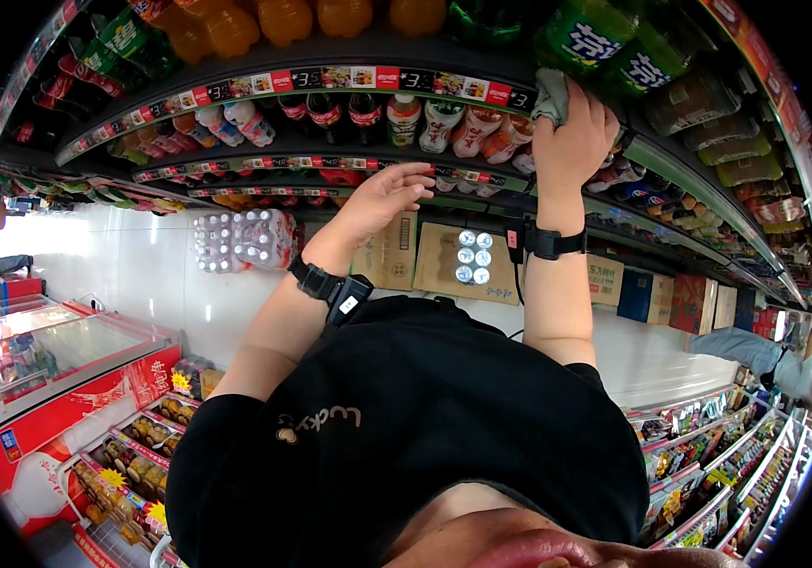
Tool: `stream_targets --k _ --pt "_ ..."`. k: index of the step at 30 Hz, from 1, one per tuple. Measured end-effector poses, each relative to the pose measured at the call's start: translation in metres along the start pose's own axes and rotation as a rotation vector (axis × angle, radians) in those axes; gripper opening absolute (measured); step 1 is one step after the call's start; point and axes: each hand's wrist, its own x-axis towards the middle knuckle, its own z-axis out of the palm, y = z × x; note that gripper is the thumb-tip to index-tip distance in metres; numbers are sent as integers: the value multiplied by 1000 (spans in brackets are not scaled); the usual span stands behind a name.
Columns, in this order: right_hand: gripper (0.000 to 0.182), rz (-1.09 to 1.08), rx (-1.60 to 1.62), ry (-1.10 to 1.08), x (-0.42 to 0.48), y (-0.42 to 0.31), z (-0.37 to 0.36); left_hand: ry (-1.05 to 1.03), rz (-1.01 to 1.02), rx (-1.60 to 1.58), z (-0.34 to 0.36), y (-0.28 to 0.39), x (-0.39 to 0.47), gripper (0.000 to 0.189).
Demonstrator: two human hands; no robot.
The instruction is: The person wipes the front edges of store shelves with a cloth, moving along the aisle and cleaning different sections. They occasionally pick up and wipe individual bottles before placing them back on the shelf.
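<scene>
My right hand (577,133) grips a folded grey-green cloth (551,97) against the front edge of the upper drink shelf (406,78). Just beyond the cloth stand large green tea bottles (587,39) with blue-and-white lettering. In front of the lower shelves my left hand (384,195) hangs in the air, fingers apart and nothing in it. Below the upper shelf edge, a row of small bottles (406,119) fills the second shelf. Black straps with small devices circle both wrists.
Shrink-wrapped bottles (246,241) and cardboard cartons (441,259), one with a six-pack of cans (475,257) on top, sit by the shelf foot. A red chest freezer (79,383) is at left. At far right a person (761,355) bends near the shelves.
</scene>
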Motion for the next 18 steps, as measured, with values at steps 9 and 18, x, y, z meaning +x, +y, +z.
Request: stream_targets --k 9,18 --pt "56 -107 135 -24 -13 -80 30 -9 30 48 -36 10 -15 48" --pt "52 -176 272 -185 -15 -164 44 254 435 248 -67 43 -26 32"
